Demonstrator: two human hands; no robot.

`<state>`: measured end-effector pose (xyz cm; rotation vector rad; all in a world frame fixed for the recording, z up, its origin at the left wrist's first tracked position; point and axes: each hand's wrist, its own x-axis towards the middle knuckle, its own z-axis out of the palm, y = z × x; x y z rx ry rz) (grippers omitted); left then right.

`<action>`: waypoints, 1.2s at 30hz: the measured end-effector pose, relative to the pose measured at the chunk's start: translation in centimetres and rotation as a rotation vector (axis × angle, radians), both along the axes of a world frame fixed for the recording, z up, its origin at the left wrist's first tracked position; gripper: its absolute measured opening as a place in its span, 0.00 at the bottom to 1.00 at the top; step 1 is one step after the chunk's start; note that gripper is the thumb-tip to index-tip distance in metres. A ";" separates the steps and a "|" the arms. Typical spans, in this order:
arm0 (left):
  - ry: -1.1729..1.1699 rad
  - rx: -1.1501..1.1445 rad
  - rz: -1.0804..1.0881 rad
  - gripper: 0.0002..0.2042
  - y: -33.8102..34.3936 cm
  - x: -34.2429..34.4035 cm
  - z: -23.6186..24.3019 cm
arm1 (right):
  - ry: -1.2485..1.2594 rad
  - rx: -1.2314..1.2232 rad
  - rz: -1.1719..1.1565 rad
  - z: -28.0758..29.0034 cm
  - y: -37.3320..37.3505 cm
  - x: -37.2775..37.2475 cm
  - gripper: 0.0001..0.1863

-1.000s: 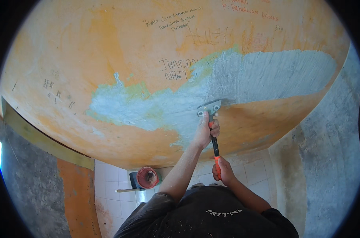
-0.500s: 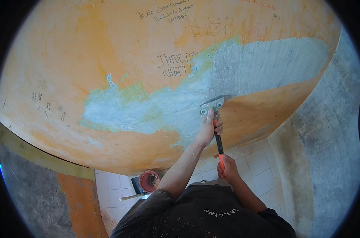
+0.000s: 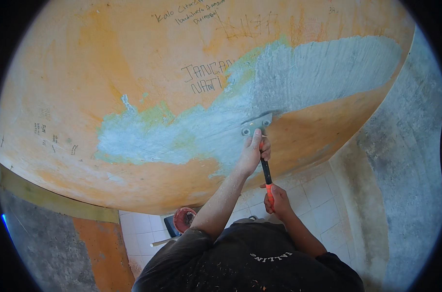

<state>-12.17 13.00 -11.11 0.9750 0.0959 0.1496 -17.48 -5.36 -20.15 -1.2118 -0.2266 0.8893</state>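
Note:
A long-handled scraper with a black and orange handle and a wide metal head is in both my hands. My left hand is wrapped round the handle just below the head, its thumb laid along the metal. Lower down, my right hand is closed round the orange grip. The blade rests against the wall, at the border of a pale, stripped patch and a darker grey stretch. Flaking orange paint surrounds the patch, with handwriting above it.
Below the wall, on the white tiled floor, stands a reddish bucket, partly behind my left arm. Beside it are a dark tray-like object and a pale stick. A grey wall rises at the right.
The wall has shifted slightly left and up in view. Both hands keep their hold on the scraper, whose blade stays at nearly the same spot on the wall.

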 end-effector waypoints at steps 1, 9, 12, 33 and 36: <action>0.003 0.000 -0.002 0.17 -0.3 -0.2 -0.3 | 0.029 0.005 -0.013 -0.6 -0.2 -0.1 0.27; 0.006 0.047 0.023 0.17 -0.1 0.3 1.3 | -0.021 0.000 -0.015 1.0 0.5 0.2 0.26; 0.073 -0.034 0.022 0.17 -0.4 0.3 0.9 | -0.049 -0.017 -0.018 0.6 0.5 0.3 0.26; -0.027 0.002 -0.054 0.18 0.1 1.0 1.6 | -0.115 -0.005 -0.055 2.4 -0.1 1.4 0.27; -0.017 -0.042 -0.085 0.18 -0.4 1.4 3.2 | -0.190 -0.085 -0.031 2.9 -0.5 1.8 0.27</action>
